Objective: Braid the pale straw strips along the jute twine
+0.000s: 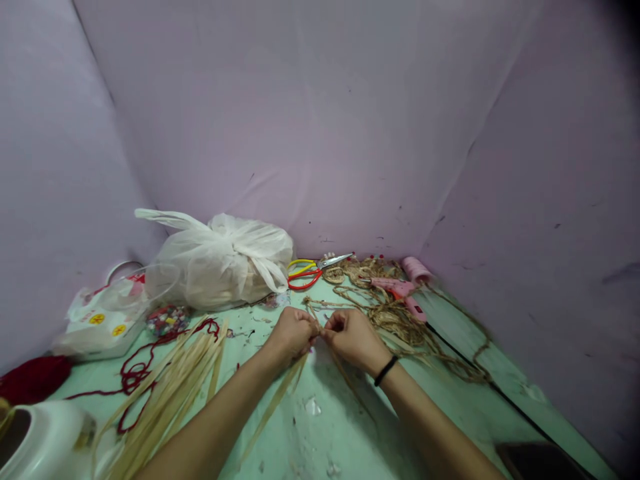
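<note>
Near the middle of the table, my left hand (294, 333) and my right hand (351, 337) meet with fingertips pinched together. Between them they hold a straw-coloured fibre strip (279, 399), whose flat end hangs down below my left hand. A thinner tan strand (354, 388) trails below my right hand. Just beyond my fingers, a piece of braided tan cord (309, 304) shows; whether it joins the held strip is hidden. A bundle of similar loose strips (173, 393) lies left of my left forearm.
Behind stand a tied white plastic bag (225, 263) and scissors (310, 272). To the right lie braided cord (400, 323), a pink glue gun (400, 290) with black cable and a pink spool (417, 270). Dark red yarn (35, 380), a bead pack (167, 320) and a white container (53, 433) are left.
</note>
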{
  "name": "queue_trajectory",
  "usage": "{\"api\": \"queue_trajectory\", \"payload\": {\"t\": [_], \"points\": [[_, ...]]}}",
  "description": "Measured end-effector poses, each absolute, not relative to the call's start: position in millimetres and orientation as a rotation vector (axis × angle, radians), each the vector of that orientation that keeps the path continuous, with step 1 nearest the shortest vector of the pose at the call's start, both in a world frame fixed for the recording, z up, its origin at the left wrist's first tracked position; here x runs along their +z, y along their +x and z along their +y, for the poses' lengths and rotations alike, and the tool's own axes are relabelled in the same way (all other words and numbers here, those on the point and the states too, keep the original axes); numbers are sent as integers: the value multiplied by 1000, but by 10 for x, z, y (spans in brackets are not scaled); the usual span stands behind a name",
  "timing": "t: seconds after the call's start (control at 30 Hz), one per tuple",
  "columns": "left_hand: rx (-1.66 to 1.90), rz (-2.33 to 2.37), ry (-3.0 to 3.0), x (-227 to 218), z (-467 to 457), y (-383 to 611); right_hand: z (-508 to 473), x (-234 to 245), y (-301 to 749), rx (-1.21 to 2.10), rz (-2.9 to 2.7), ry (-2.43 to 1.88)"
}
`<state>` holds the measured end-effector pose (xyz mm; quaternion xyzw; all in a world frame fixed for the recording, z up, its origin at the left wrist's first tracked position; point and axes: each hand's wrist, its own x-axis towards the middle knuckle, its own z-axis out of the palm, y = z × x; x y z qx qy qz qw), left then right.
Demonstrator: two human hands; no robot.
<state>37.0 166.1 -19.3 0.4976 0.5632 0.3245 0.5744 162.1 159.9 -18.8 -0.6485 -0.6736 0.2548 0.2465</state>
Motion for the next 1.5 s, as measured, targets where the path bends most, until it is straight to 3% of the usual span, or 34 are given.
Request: {"api": "queue_trajectory", "payload": {"t": [0.33, 0.67, 0.8, 0.97, 1.07, 1.3, 1.5], "points": [[718, 1423, 1219, -192, 1669, 341, 1327, 42, 1379, 235, -2167, -1878], [608, 1175, 1163, -188, 1757, 158, 1292, 136, 1391, 249, -2385, -1785], [627, 1178, 1153, -163, 1760, 150, 1437, 89, 1589, 569, -2192, -1702], [634, 1183, 1160, -156, 1762, 136, 1571, 14, 1627, 1365, -1334, -1550], [636, 1193, 1166, -145, 1756, 143, 1530, 6, 1504, 1773, -1124, -1354], [566, 1268, 1179, -96, 1745, 171, 1550, -137, 1436, 1513, -1214, -1537], [431, 1265, 1306, 25, 1713, 108, 1572, -214, 1474, 1489, -1224, -1509]]}}
